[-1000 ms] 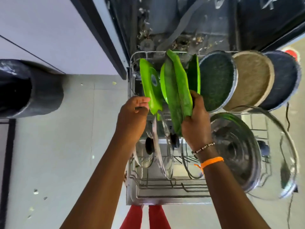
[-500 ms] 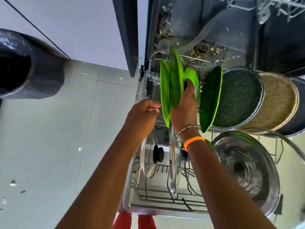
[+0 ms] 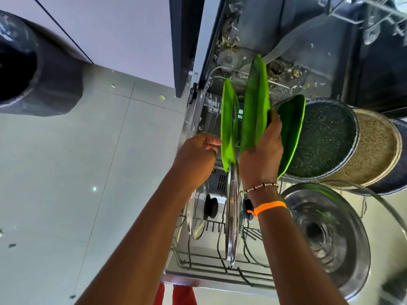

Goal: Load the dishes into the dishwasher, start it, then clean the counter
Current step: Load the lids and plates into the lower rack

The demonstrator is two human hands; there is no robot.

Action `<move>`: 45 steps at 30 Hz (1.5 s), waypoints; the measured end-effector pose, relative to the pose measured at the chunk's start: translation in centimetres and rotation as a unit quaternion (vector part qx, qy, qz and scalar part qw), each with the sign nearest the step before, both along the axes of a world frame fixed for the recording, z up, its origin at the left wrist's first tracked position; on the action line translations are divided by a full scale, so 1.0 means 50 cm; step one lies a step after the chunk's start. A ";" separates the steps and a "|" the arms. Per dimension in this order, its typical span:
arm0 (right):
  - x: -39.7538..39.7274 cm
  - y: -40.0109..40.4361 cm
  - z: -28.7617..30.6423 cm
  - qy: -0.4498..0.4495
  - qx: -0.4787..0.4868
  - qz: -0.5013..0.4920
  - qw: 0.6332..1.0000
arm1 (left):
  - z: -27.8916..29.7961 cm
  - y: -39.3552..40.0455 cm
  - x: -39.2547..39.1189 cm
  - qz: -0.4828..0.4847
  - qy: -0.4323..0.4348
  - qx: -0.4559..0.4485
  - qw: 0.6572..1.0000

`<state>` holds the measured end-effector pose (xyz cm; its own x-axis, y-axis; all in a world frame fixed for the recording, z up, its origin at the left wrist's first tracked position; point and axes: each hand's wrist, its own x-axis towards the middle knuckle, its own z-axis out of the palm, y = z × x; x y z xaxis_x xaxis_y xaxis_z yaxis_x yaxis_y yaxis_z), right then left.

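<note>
**Hidden, cropped and blurred**

The right hand [image 3: 262, 150] covers the lower end of the middle green plate [image 3: 255, 102], so its seat in the lower rack [image 3: 198, 264] cannot be told. At the right edge the dark pan [image 3: 396, 186] is cut off. The steel pot [image 3: 323, 236] at lower right is motion-blurred. The upper rack [image 3: 372, 14] is cropped at the top right.

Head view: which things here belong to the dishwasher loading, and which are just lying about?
Job: left hand and right hand on green plates; lower rack; glass lids; speckled pans.

Lying about: black bin; floor scraps.
</note>
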<state>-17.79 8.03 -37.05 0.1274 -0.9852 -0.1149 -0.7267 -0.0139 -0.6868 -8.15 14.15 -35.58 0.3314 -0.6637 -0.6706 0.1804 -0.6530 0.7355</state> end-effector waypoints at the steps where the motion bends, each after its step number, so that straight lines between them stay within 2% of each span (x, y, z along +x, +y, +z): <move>1: -0.001 -0.001 0.002 0.001 -0.004 -0.001 1.000 | -0.001 0.000 0.000 0.002 0.004 0.000 1.000; 6: 0.007 -0.013 0.007 0.007 0.004 0.003 1.000 | -0.005 0.002 0.003 0.010 0.018 -0.001 1.000; 10: 0.023 -0.037 0.000 0.007 0.046 0.016 0.999 | -0.006 0.005 0.008 0.009 0.019 0.005 1.000; 16: 0.037 -0.045 -0.046 0.053 0.083 0.036 0.995 | -0.010 0.009 0.011 -0.007 0.000 0.010 1.000; 22: 0.032 -0.035 -0.046 0.053 0.069 0.048 0.995 | -0.020 0.008 0.012 -0.013 0.024 0.022 0.999; 29: -0.021 -0.003 0.022 0.000 -0.024 0.032 0.999 | -0.021 -0.014 -0.004 0.021 0.036 -0.001 0.999; 34: -0.080 -0.022 0.026 0.011 -0.063 -0.035 0.997 | -0.020 -0.047 -0.034 -0.009 0.031 -0.012 0.999; 38: -0.117 -0.057 -0.012 0.037 -0.052 -0.073 0.995 | -0.037 -0.072 -0.058 -0.038 0.014 0.001 0.999; 45: -0.127 -0.106 -0.083 0.046 -0.031 -0.055 0.997 | -0.054 -0.112 -0.089 -0.125 -0.029 0.038 0.991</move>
<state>-24.13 2.70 -41.22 0.0098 -0.9981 -0.0605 -0.7858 0.0297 -0.6177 -12.60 8.56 -38.29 0.2029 -0.6786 -0.7059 -0.0355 -0.7255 0.6873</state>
